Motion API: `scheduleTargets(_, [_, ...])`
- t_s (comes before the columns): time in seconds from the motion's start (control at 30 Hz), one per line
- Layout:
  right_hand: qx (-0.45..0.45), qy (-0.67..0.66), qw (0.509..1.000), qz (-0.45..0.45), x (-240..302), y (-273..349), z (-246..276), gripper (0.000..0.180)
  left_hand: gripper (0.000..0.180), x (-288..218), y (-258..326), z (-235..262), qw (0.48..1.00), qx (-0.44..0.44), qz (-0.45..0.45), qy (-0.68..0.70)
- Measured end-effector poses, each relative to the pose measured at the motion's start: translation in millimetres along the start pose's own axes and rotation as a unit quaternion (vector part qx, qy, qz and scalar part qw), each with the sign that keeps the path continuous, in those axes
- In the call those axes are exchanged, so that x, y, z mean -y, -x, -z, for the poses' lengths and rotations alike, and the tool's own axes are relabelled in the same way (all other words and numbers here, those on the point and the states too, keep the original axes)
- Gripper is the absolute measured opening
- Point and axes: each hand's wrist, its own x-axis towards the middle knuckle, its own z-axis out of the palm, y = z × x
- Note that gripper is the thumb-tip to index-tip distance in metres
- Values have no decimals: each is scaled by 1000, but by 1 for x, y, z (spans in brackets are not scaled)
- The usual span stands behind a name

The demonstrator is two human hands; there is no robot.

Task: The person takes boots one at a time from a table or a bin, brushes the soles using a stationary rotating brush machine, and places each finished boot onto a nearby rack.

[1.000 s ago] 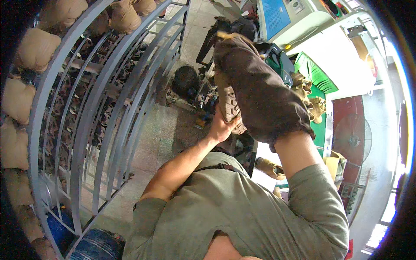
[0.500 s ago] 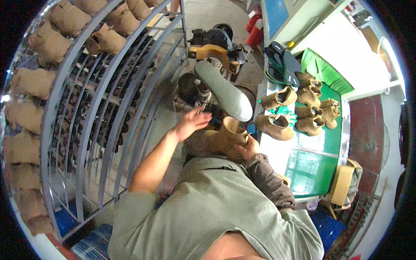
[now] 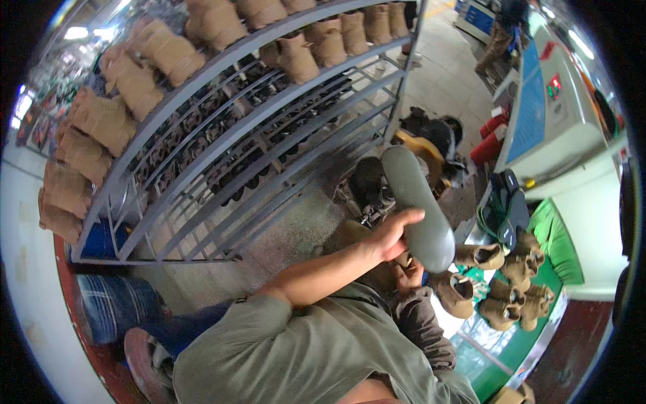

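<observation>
My left hand [image 3: 390, 237] reaches across to the right, at the near-left edge of a long grey sole-shaped pad [image 3: 418, 209] with rounded ends. One of its fingers stretches along the pad's edge; the others are partly hidden. Just below the pad, my right hand [image 3: 408, 275] is closed on a tan shoe [image 3: 381, 277], held low in front of my body. My left forearm and the pad cover most of that shoe. Near my right hand, a tan shoe [image 3: 455, 295] stands at the edge of the green-topped table [image 3: 494, 363].
A grey metal rack [image 3: 266, 168] with many tan shoes fills the left. Several tan shoes [image 3: 515, 296] and black flip-flops [image 3: 515, 209] lie to the right. A red cylinder [image 3: 489, 143] and a pale cabinet [image 3: 562, 111] stand ahead; another person [image 3: 501, 37] is far off.
The view has turned left. My left hand has moved right, from beside the grey pad to its edge. My right hand keeps hold of the tan shoe.
</observation>
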Motion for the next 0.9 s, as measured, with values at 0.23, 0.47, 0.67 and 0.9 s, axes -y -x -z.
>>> scheduleTargets(0.23, [89, -233, 961, 121, 99, -186, -137, 31, 90, -130, 171, 36, 940, 217, -135, -225])
scheduleTargets(0.47, [71, -69, 922, 376, 126, -412, -372, 46, 102, -127, 346, 136, 900, -121, -372, -193])
scheduleTargets(0.67, [119, 21, 941, 316, 131, -461, -360, 62, 85, -71, 460, 122, 630, -394, -669, -31])
scheduleTargets(0.9, [19, 187, 886, 425, 156, -256, -179, 49, 54, -152, 577, 153, 440, -461, -768, 57])
